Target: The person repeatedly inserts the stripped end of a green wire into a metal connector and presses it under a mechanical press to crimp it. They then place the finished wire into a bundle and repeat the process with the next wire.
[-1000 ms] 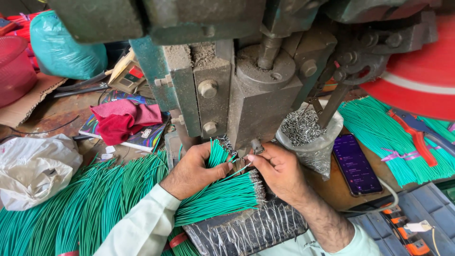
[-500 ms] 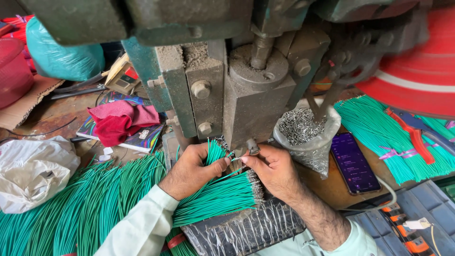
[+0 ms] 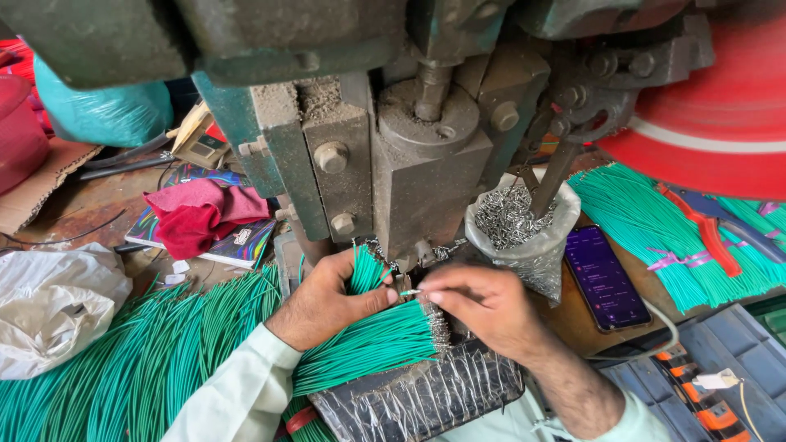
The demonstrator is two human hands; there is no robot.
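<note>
left hand (image 3: 323, 307) gripping wire bundle (image 3: 368, 344) | right hand (image 3: 483, 307) pinching one wire (image 3: 412, 292) under press (image 3: 426, 164) | big pile (image 3: 139, 360) left of hands looks undone

Cluttered, perhaps wooden workbench (image 3: 98, 205), daylight

soft even daylight, sharp focus, slight edge distortion.

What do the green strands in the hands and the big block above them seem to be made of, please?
Green wires: probably plastic-sheathed metal, since bare silvery tips show at the cut ends. Press block: likely cast iron or steel, dull grey, grimy, with bolts. The left hand grips the bundle; the right hand pinches one wire.
</note>
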